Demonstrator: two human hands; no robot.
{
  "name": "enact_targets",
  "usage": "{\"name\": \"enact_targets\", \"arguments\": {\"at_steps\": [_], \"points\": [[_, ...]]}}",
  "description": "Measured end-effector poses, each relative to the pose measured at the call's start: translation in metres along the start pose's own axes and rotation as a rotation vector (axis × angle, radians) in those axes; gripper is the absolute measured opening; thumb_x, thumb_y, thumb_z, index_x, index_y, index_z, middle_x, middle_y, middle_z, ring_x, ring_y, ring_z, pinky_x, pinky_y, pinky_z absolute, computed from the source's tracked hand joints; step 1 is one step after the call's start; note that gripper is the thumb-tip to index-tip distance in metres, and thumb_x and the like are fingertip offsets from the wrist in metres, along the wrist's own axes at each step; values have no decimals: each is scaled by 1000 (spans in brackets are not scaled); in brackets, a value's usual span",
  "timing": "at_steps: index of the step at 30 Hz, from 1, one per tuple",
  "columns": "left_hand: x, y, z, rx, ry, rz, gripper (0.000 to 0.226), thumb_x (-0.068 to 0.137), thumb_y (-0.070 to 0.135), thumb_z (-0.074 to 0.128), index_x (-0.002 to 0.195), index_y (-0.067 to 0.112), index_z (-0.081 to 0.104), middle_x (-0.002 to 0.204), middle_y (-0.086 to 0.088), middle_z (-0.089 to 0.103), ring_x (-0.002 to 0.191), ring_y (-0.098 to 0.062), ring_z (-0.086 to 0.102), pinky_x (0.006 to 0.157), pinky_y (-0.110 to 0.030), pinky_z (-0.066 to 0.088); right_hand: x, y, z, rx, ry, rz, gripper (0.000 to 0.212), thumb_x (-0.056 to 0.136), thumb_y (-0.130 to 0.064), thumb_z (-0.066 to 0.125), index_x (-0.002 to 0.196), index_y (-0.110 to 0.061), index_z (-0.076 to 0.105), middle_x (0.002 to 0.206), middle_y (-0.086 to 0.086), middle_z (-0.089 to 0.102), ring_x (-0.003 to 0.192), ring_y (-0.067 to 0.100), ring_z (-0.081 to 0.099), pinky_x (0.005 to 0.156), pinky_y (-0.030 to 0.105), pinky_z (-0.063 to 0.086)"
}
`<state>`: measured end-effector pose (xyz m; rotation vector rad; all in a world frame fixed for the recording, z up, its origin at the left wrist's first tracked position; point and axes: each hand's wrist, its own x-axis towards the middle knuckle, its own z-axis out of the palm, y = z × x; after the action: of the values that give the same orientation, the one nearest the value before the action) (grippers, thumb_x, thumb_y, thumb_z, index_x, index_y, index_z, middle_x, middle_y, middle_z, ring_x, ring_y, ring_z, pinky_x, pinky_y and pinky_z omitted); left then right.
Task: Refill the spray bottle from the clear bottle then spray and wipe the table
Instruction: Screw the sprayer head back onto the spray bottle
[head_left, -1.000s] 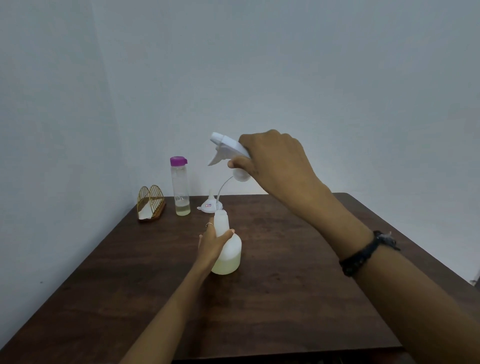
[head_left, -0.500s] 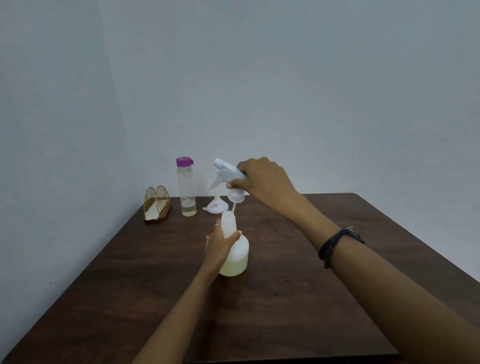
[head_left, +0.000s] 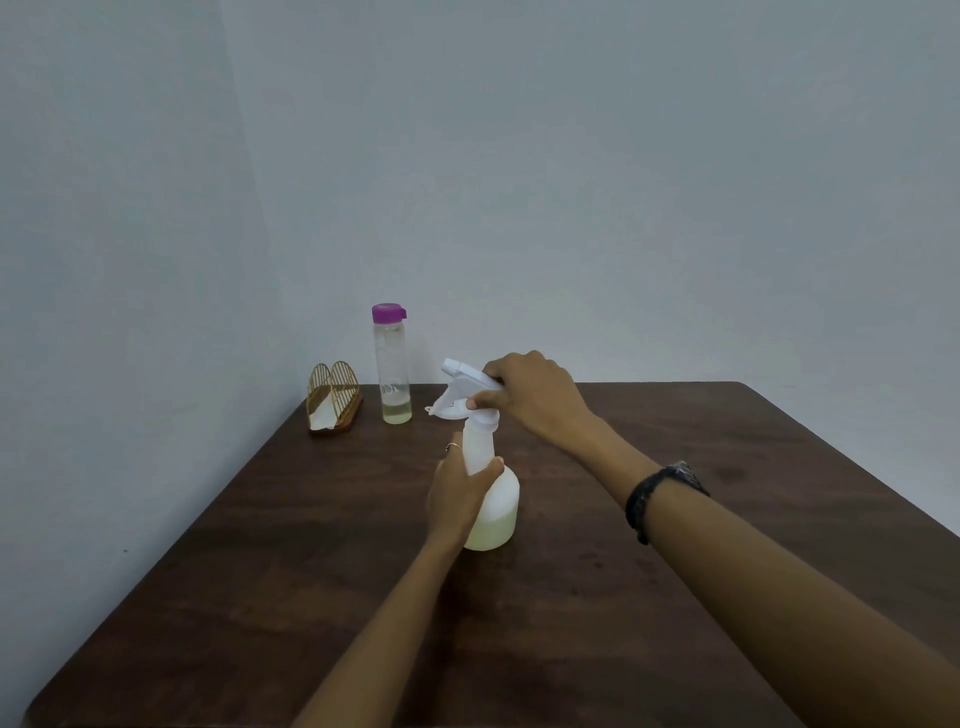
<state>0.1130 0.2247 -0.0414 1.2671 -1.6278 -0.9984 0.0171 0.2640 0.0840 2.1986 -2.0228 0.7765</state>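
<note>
The white spray bottle (head_left: 497, 509) stands upright near the middle of the dark wooden table (head_left: 675, 597), with pale yellowish liquid in its lower part. My left hand (head_left: 462, 493) grips its neck and shoulder. My right hand (head_left: 530, 400) holds the white trigger head (head_left: 462, 384), which sits on the bottle's neck. The clear bottle (head_left: 392, 369) with a purple cap stands at the back left, a little liquid at its bottom. A white funnel (head_left: 449, 411) lies behind the trigger head, mostly hidden.
A gold wire napkin holder (head_left: 333, 397) with white paper sits in the back left corner against the wall. Grey walls border the table at the back and left. The table's right and front edges are in view.
My right hand has lowered the trigger head, with its dip tube, from above the bottle down onto the neck. My left hand has kept its grip on the bottle.
</note>
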Motion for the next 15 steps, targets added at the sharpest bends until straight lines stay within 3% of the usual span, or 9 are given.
{"name": "enact_targets", "arguments": {"at_steps": [6, 15], "points": [[0, 0, 5, 12, 122, 22, 28, 78, 34, 67, 99, 24, 51, 96, 4, 55, 99, -21, 55, 84, -37, 45, 8, 8, 14, 53, -6, 24, 48, 83, -41, 64, 51, -22, 33, 52, -4, 36, 49, 12, 32, 47, 23, 21], [-4, 2, 9, 66, 219, 31, 27, 77, 33, 69, 89, 25, 46, 90, 5, 55, 89, -18, 55, 77, -30, 40, 23, -1, 14, 8, -67, 75, 42, 80, -38, 68, 59, -12, 43, 54, -2, 36, 48, 11, 32, 45, 22, 21]]}}
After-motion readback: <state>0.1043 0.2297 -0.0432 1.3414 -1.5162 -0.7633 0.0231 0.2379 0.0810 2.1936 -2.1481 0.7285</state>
